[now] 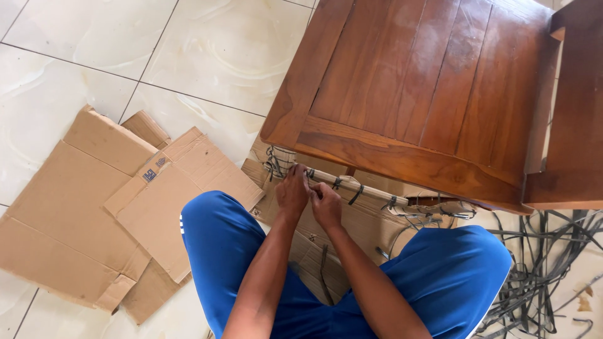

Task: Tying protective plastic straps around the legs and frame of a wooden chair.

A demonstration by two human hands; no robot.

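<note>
We see both hands side by side on a pale, slim wooden rod [364, 190] that runs under the front edge of a reddish-brown slatted wooden chair seat [414, 81]: the left hand [293, 192] is curled closed on the rod's near end, the right hand [326, 204] clenched on it just beside. Dark grey flat strips [540, 263] loop around the rod and pile on the pale tiled floor [207, 50], with flattened brown cardboard sheets [94, 201] under the knees.

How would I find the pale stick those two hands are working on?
Start at the big brown wooden chair on the tiled floor. Just below its front edge, above the blue-trousered knees, the left hand and right hand meet on a pale stick slanting rightwards. Unlike the loose dark strips heaped to the right, it is light, straight and wrapped with dark loops.
</note>
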